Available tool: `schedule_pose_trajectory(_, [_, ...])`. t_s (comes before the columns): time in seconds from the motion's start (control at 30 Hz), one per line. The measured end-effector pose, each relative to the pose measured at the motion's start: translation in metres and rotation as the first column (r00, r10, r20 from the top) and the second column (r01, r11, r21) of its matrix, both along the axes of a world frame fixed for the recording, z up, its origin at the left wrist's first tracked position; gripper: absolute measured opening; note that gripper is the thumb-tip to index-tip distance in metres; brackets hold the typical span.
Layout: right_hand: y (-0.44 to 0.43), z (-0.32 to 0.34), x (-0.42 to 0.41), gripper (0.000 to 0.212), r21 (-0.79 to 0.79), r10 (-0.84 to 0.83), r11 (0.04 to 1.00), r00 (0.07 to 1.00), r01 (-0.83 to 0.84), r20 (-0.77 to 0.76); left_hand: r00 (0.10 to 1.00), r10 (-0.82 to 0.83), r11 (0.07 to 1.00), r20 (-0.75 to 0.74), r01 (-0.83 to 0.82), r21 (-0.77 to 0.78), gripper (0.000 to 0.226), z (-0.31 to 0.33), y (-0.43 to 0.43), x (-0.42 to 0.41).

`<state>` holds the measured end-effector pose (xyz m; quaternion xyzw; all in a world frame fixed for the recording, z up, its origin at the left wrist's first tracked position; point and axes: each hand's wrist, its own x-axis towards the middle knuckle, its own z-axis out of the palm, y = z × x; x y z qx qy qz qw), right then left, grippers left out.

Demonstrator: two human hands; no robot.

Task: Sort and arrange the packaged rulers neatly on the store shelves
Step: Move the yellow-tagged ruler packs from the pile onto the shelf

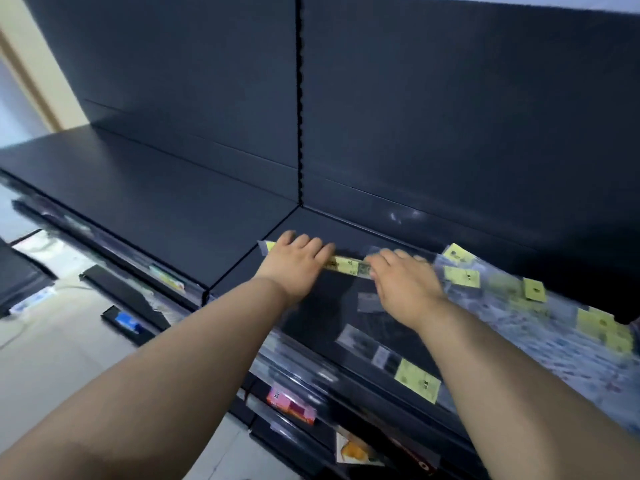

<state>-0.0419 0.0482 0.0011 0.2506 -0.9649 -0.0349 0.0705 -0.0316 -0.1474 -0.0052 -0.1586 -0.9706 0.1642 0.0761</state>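
Both hands are out on the dark shelf [173,202], on one packaged ruler [346,265] lying crosswise. The left hand [298,261] presses its left end, palm down, fingers together. The right hand [401,282] meets its right end, too blurred to tell whether it pinches. A heap of packaged rulers [519,306] lies just right.

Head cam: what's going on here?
A person is working at a dark store shelf. The left hand lies over one end of a long packaged ruler with a yellow label, and the right hand touches its other end; motion blur hides the grip. More clear packs with yellow labels lie heaped to the right.
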Motion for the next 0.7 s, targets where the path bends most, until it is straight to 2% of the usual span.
schedule_pose_trajectory(0.17, [-0.104,0.0,-0.011,0.032,-0.029,0.069,0.997,0.996,-0.071,-0.062,0.99,0.139,0.988,0.031,-0.14,0.062,0.043,0.005,-0.109,-0.008])
schedule_pose_trajectory(0.3, [-0.201,0.005,-0.018,0.031,-0.072,0.04,0.996,0.995,-0.047,-0.089,0.972,0.236,0.956,0.015,-0.235,0.178,0.039,0.013,-0.2,-0.009])
schedule_pose_trajectory(0.47, [-0.312,0.009,-0.027,0.031,-0.1,0.058,0.993,0.992,-0.07,-0.112,0.974,0.223,0.971,-0.048,-0.218,0.101,0.051,0.02,-0.31,0.001])
schedule_pose_trajectory(0.57, [-0.371,0.01,-0.03,0.03,-0.158,0.059,0.985,0.995,-0.072,-0.083,0.949,0.303,0.948,-0.086,-0.291,0.13,0.06,0.021,-0.359,0.003])
schedule_pose_trajectory(0.7, [-0.454,0.01,-0.048,0.029,-0.177,0.095,0.979,0.994,-0.103,-0.053,0.939,0.32,0.945,-0.125,-0.306,0.115,0.06,0.016,-0.429,-0.008])
